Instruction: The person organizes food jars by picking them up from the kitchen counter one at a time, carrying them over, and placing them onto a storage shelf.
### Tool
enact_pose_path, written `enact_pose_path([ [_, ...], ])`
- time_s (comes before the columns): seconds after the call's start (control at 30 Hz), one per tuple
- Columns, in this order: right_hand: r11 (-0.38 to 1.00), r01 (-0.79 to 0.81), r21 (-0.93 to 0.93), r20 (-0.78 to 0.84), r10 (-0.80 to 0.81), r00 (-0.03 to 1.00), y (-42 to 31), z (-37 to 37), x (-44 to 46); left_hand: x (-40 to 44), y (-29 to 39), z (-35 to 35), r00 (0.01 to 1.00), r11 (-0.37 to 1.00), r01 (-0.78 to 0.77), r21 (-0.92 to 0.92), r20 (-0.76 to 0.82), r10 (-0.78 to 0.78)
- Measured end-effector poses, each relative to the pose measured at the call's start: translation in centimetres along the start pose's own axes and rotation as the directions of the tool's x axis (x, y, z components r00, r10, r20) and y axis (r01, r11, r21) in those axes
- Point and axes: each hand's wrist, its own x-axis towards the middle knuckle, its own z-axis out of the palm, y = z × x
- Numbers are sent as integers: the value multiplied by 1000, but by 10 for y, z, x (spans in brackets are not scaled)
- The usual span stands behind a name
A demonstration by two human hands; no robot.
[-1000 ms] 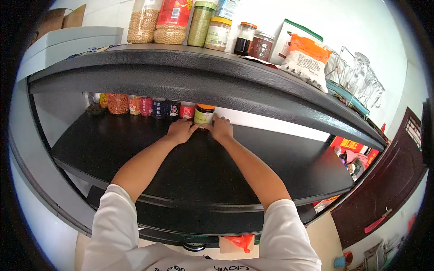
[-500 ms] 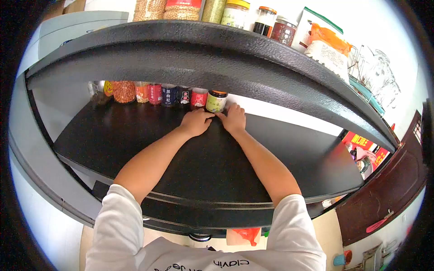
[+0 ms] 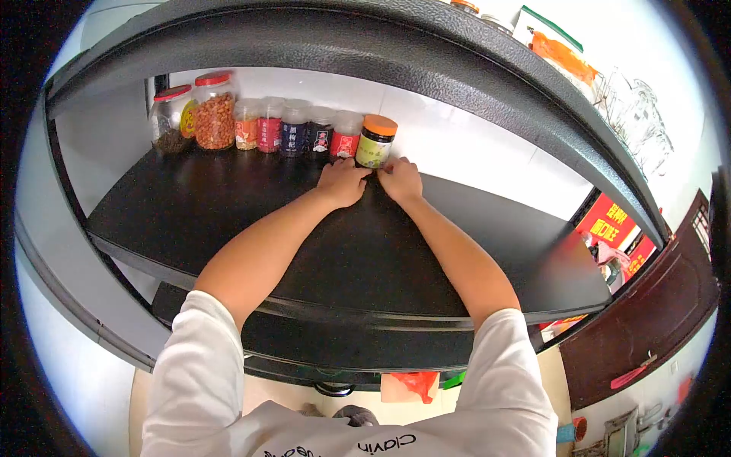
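A glass jar (image 3: 376,142) with an orange lid and a yellow-green label stands upright at the right end of a row of jars on the black shelf. At the lower left of this jar is my left hand (image 3: 344,183), fingers curled and thumb pointing inward. Its fingertips also overlap the bottom of a red-labelled jar (image 3: 346,142). My right hand (image 3: 400,180) is at the lower right of the orange-lidded jar, fingers bent, thumb towards its base. Both hands appear to grip the jar low down between them; the exact contact of the fingertips is partly hidden.
Leftward along the row stand several labelled jars (image 3: 294,135), a red-lidded jar of nuts (image 3: 215,114) and another red-lidded jar (image 3: 172,118). An upper shelf edge (image 3: 335,46) crosses above my hands. Red packaging (image 3: 609,219) is beyond the right end.
My view has tilted lower, so the jars' lids now show beneath the upper shelf. Both hands remain at the base of the orange-lidded jar, which stays beside the red-labelled one.
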Motion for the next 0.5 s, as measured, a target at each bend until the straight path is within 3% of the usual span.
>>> enact_pose_path([
  [0.13,951,307,28,-109,-302,947,-10,-4,-10,1,9,-4,1000,1000,-19,-1,8,19],
  [0.47,952,303,-34,-80,-305,949,-15,0,-19,1,13,-2,994,1000,9,-18,112,-7],
  [0.5,932,360,-37,-80,-362,929,-13,-2,-19,-2,17,-4,992,1000,17,-18,124,-14],
])
